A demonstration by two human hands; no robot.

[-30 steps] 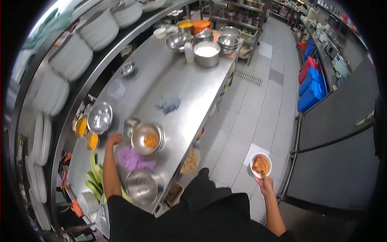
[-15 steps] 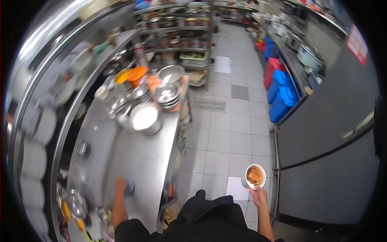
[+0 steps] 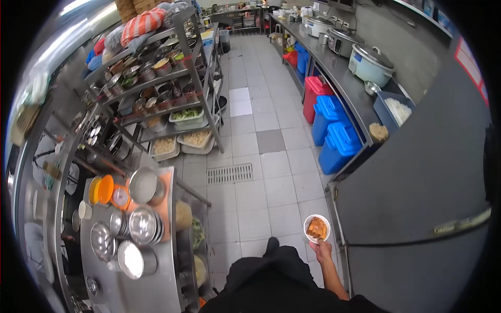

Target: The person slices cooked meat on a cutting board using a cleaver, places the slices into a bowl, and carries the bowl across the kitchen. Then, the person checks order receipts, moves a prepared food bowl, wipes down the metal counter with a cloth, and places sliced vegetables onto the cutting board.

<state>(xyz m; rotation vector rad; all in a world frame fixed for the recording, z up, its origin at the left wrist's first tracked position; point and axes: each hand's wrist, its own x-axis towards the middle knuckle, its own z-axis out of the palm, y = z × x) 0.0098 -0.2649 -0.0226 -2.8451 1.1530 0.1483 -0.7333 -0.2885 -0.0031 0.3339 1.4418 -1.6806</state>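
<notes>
My right hand (image 3: 323,250) is closed on the near rim of a small white bowl (image 3: 306,221), held out over the floor at the lower right. Inside the bowl lies a chunky orange-red food (image 3: 317,228). My left hand is out of the picture. To the left stands a steel worktable (image 3: 168,268) bearing a pot with white contents (image 3: 134,259), a stack of steel bowls (image 3: 143,224), a deeper steel pot (image 3: 145,185) and an orange bowl (image 3: 106,189).
A tiled aisle with a floor drain (image 3: 229,173) runs ahead. Blue bins (image 3: 339,148) and a red bin (image 3: 316,96) sit under the right counter, which holds a rice cooker (image 3: 370,65). A grey fridge door (image 3: 412,193) stands close right. A loaded rack (image 3: 203,88) is ahead left.
The view has turned and moved forward along the aisle. My left hand, earlier on the worktable with a bluish-grey cloth, has left the picture. My right hand still carries the bowl.
</notes>
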